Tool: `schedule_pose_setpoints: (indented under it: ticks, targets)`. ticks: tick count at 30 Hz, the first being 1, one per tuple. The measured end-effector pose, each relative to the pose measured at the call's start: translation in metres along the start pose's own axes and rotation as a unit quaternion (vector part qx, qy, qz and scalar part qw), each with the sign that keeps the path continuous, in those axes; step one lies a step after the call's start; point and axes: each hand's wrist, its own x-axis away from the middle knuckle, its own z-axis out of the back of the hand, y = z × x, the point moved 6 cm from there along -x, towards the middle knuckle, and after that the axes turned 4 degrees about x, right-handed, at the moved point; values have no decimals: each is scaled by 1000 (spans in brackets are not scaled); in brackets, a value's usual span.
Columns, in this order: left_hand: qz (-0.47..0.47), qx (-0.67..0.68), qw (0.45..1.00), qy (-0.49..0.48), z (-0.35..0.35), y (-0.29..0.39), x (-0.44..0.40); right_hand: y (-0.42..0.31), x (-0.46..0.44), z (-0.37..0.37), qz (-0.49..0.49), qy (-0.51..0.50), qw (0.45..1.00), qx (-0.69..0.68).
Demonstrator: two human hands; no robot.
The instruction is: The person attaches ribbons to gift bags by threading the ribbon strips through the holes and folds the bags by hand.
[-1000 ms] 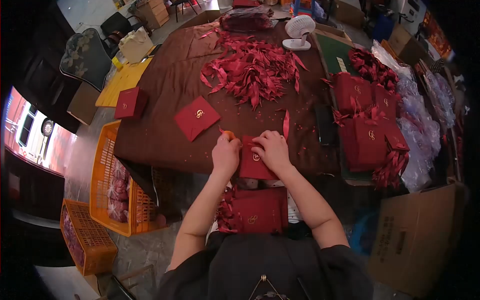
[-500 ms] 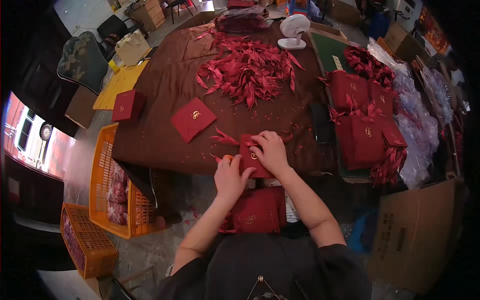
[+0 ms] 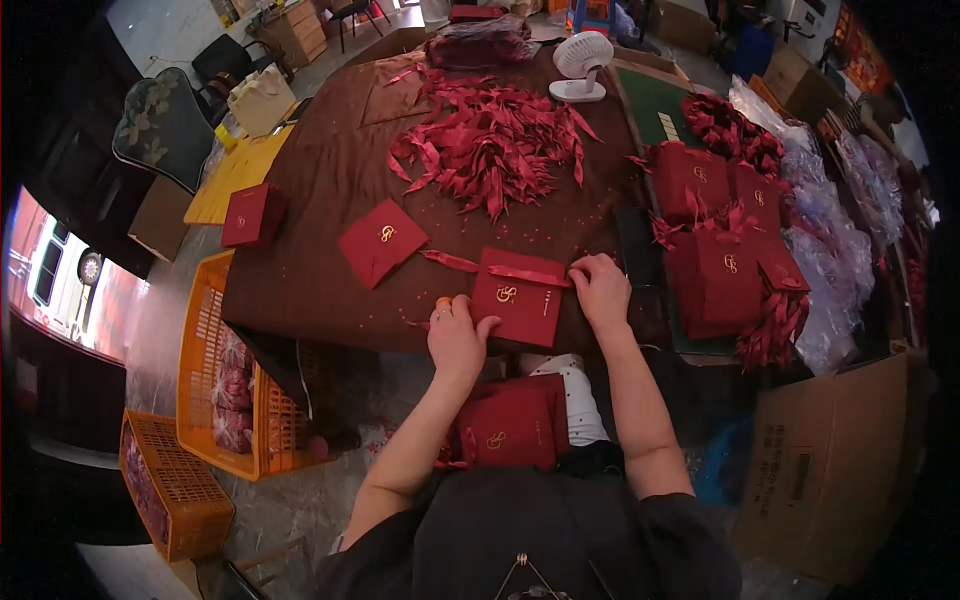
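While a red ribbon (image 3: 522, 274) crosses the red bag (image 3: 527, 318) flat on the table (image 3: 330, 180), no bow visible, the half-curled left hand (image 3: 457, 342) and bent-fingered right hand (image 3: 603, 288) flank it, both grips unclear, with loose ribbons (image 3: 505, 140) heaped beyond.

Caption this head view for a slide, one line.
Left hand and right hand flank a ribboned, gold-marked red packet, before heaped red ribbons on brown cloth.
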Motion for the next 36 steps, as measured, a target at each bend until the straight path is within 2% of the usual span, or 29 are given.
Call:
schedule_pose_setpoints:
  ticks: [2,4,8,14,15,19,22,27,31,36]
  targets:
    - [15,15,1000,-4,-5,-5,3,-15,3,13,43,58,987,-147]
    - [13,16,1000,20,-2,-2,4,-54,6,31,105,65,974,-189]
    - [40,17,999,10,-1,-4,-1,-104,34,6,221,-15,961,-165]
    - [48,73,995,-39,-1,-21,-5,-102,51,-43,190,-66,954,-222]
    - [58,117,990,-55,2,-22,-5,-101,51,-46,177,-80,950,-246]
    - [95,209,967,-105,0,-32,-6,-102,53,-53,183,-64,953,-231]
    - [119,195,963,-142,-7,-38,-6,-103,56,-53,189,-57,959,-205]
    - [116,175,967,-147,-7,-38,-9,-110,61,-49,251,-27,958,-135]
    - [92,205,968,-112,-7,-36,-6,-113,65,-51,246,-35,961,-122]
    - [108,224,964,-94,-6,-32,-3,-117,72,-54,244,-28,965,-94]
